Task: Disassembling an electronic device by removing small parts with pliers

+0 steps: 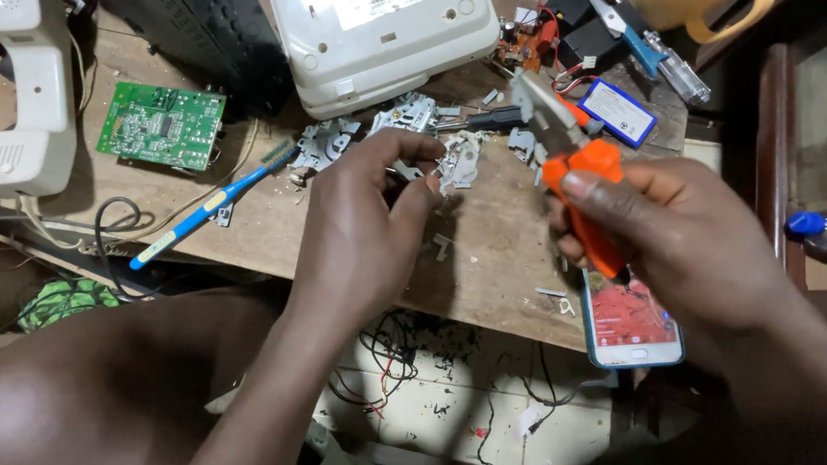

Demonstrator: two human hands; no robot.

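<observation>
My left hand [368,227] hovers over the wooden workbench [490,257], its thumb and fingers pinched on a small dark part that is mostly hidden. My right hand [687,237] grips orange-handled pliers [575,172], whose grey jaws point up and left toward a pile of broken grey metal and plastic pieces [457,155]. More grey mechanism pieces [326,143] lie just beyond my left hand. The pliers' jaws look free of any part.
A white device casing [380,36] lies at the back, a green circuit board [161,125] and a white telephone handset [24,92] to the left. A blue toothbrush [207,207], a blue battery pack [617,110], a screwdriver [664,59] and a smartphone [631,325] surround the work spot. Wires litter the floor below.
</observation>
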